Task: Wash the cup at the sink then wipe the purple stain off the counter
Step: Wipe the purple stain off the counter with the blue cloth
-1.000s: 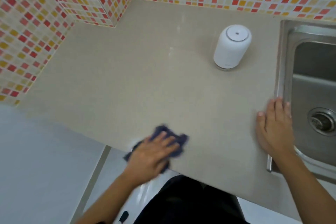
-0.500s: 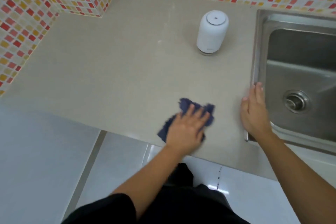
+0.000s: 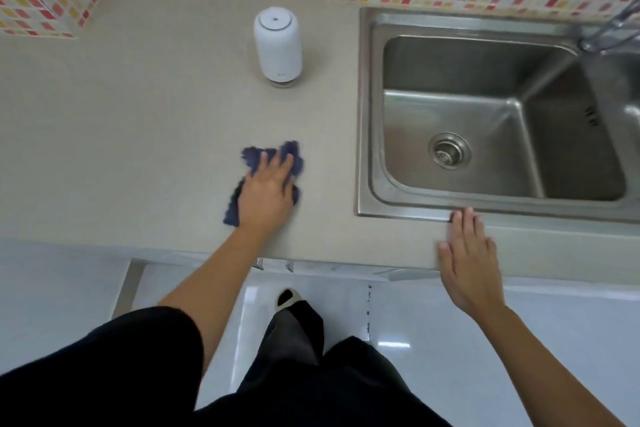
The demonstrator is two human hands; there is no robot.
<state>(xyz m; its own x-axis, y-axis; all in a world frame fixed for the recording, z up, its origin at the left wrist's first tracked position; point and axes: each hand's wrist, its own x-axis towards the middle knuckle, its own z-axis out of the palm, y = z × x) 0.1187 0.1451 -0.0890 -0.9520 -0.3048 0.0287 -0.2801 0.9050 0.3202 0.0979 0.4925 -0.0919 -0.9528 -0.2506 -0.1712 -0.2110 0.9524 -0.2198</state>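
Head view: left hand (image 3: pixel 266 191) pressed flat on crumpled dark-blue cloth (image 3: pixel 263 180) near the beige surface (image 3: pixel 138 135) front edge; right hand (image 3: pixel 467 260) spread, holding nothing.

One cloth (image 3: pixel 266 180), one cup (image 3: pixel 277 47), one sink (image 3: pixel 367 114), two hands.

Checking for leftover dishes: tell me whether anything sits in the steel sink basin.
No, the stainless steel sink basin holds only its round drain strainer.
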